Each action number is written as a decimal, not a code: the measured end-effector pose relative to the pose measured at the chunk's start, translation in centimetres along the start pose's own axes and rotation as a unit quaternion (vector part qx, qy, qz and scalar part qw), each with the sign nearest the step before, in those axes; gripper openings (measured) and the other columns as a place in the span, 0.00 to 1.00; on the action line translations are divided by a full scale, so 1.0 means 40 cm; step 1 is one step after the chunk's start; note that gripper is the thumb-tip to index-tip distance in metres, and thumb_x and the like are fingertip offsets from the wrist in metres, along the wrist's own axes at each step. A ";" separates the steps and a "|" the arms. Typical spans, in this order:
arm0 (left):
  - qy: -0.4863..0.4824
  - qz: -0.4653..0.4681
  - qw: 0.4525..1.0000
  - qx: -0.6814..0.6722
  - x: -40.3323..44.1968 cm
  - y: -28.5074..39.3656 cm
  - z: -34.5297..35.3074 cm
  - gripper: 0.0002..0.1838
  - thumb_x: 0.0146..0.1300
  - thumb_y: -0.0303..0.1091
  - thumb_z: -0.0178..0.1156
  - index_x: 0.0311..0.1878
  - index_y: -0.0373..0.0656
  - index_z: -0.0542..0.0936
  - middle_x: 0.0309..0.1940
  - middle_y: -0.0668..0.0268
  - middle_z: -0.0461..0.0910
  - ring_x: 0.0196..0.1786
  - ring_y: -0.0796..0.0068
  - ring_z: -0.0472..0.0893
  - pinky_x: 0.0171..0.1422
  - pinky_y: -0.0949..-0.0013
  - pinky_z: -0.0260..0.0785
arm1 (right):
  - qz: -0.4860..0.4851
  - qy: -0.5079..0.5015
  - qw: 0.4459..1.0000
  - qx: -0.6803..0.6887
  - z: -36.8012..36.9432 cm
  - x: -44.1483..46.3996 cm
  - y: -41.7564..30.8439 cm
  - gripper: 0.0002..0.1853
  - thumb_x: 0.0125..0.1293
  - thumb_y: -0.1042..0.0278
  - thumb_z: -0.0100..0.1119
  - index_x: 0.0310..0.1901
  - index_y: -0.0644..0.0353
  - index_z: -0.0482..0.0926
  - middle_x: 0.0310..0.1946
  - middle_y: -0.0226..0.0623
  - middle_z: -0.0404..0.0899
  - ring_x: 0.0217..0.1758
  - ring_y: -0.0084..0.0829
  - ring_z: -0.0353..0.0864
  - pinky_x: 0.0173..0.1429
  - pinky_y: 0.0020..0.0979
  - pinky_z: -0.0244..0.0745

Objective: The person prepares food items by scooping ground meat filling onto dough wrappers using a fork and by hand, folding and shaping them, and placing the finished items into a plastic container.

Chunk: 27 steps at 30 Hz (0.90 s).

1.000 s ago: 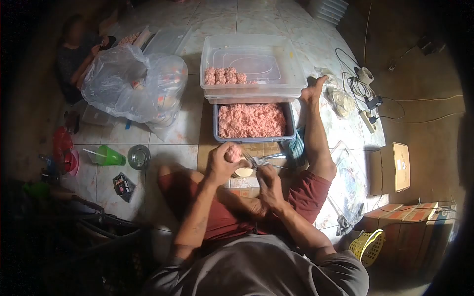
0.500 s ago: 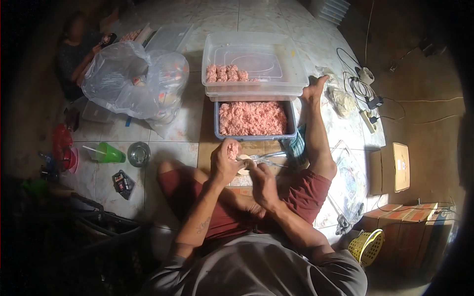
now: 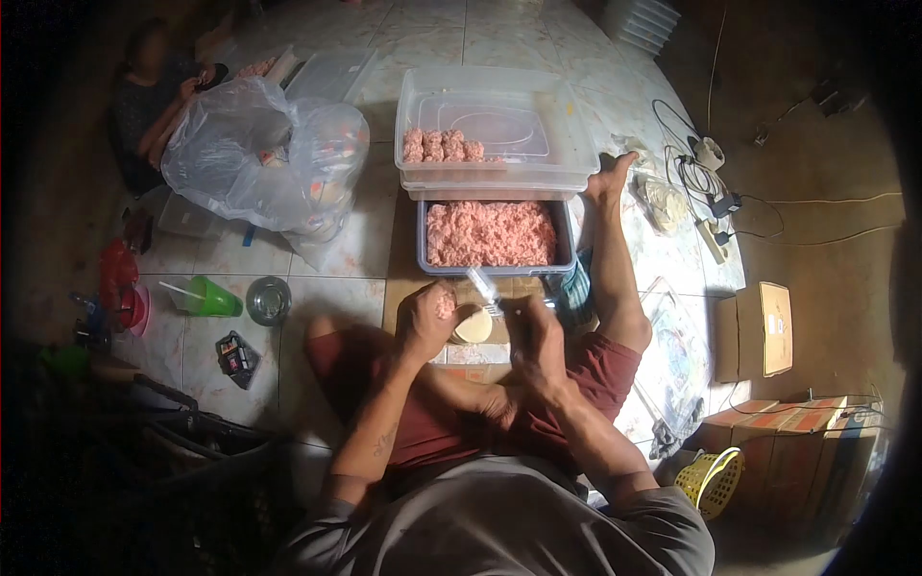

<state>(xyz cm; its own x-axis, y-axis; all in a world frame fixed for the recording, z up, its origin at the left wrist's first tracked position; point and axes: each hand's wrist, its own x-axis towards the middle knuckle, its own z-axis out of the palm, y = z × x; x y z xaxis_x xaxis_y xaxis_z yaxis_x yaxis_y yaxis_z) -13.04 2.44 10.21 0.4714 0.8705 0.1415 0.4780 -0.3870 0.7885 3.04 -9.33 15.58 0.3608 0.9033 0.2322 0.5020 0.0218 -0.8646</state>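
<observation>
My left hand (image 3: 424,324) is wrapped round a lump of pink minced meat (image 3: 446,306). Close to its right, my right hand (image 3: 538,338) is closed with fingers bent; what it grips is too small and dark to make out. Between and just below the hands is a round pale disc (image 3: 473,327). A shiny metal utensil (image 3: 482,284) shows above the disc. Beyond the hands, a grey-blue tub (image 3: 421,252) holds a mass of minced meat (image 3: 492,233). Behind it, a clear plastic tray (image 3: 547,115) holds several meat portions (image 3: 444,147) at its lower left.
Plastic bags (image 3: 226,158) stand at the left, near another person (image 3: 144,106). Below are a green cup (image 3: 213,298) and a glass dish (image 3: 269,300). Cables (image 3: 706,178), cardboard boxes (image 3: 788,432) and a yellow basket (image 3: 711,480) are on the right. A cloth (image 3: 576,288) lies beside the tub.
My right hand has moved right and a little down, away from my left hand. My left hand has lowered slightly with the meat, and more of the pale disc shows.
</observation>
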 end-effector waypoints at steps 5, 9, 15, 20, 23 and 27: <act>-0.005 0.048 0.963 -0.264 -0.022 0.018 -0.049 0.29 0.46 0.39 0.85 0.48 0.39 0.82 0.36 0.71 0.84 0.42 0.82 0.78 0.48 0.71 0.74 | -0.122 0.017 0.983 -0.137 -0.004 0.199 0.122 0.09 0.66 0.80 0.56 0.47 0.66 0.79 0.40 0.56 0.79 0.47 0.57 0.78 0.51 0.52 0.75; -0.138 0.020 0.959 -0.247 -0.018 0.025 -0.039 0.23 0.50 0.36 0.84 0.44 0.41 0.82 0.36 0.71 0.81 0.40 0.84 0.76 0.48 0.72 0.72 | -0.106 -0.142 0.924 -0.338 0.023 0.313 0.379 0.10 0.71 0.72 0.48 0.43 0.64 0.80 0.39 0.54 0.80 0.40 0.55 0.81 0.45 0.52 0.77; -0.044 0.039 0.977 -0.207 -0.012 0.005 -0.066 0.21 0.52 0.39 0.81 0.39 0.40 0.79 0.32 0.61 0.85 0.34 0.71 0.84 0.41 0.64 0.76 | -0.147 -0.126 0.959 -0.209 -0.096 0.219 -0.019 0.10 0.66 0.79 0.53 0.44 0.64 0.83 0.39 0.52 0.81 0.46 0.54 0.80 0.51 0.48 0.77; -0.030 0.063 0.993 -0.100 0.028 0.005 -0.014 0.14 0.58 0.37 0.76 0.33 0.40 0.80 0.27 0.58 0.83 0.32 0.59 0.86 0.37 0.60 0.75 | -0.101 -0.195 0.969 -0.113 -0.082 0.073 -0.070 0.10 0.66 0.80 0.54 0.45 0.68 0.81 0.41 0.54 0.80 0.48 0.57 0.78 0.51 0.49 0.75; -0.074 0.039 0.991 -0.101 0.038 0.029 -0.006 0.14 0.59 0.37 0.75 0.33 0.40 0.79 0.28 0.57 0.83 0.31 0.59 0.85 0.36 0.60 0.75 | -0.049 -0.145 0.981 -0.123 -0.100 0.075 -0.100 0.11 0.65 0.81 0.53 0.46 0.68 0.81 0.42 0.54 0.81 0.48 0.58 0.78 0.53 0.50 0.76; -0.099 -0.154 0.840 -0.510 0.040 -0.128 0.103 0.09 0.61 0.32 0.72 0.39 0.43 0.80 0.29 0.68 0.82 0.28 0.73 0.79 0.35 0.65 0.74 | -0.210 -0.196 0.943 -0.167 -0.096 0.069 -0.008 0.12 0.61 0.81 0.55 0.45 0.69 0.81 0.40 0.55 0.80 0.47 0.57 0.77 0.52 0.45 0.77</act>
<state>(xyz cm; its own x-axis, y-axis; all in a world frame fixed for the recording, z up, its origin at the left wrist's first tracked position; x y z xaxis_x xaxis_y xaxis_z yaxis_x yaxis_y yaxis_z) -11.70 4.56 3.93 0.6045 0.7747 -0.1854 -0.2369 0.3970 0.8867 6.90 -8.50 18.20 -0.2101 0.9357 0.2833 0.7793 0.3353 -0.5294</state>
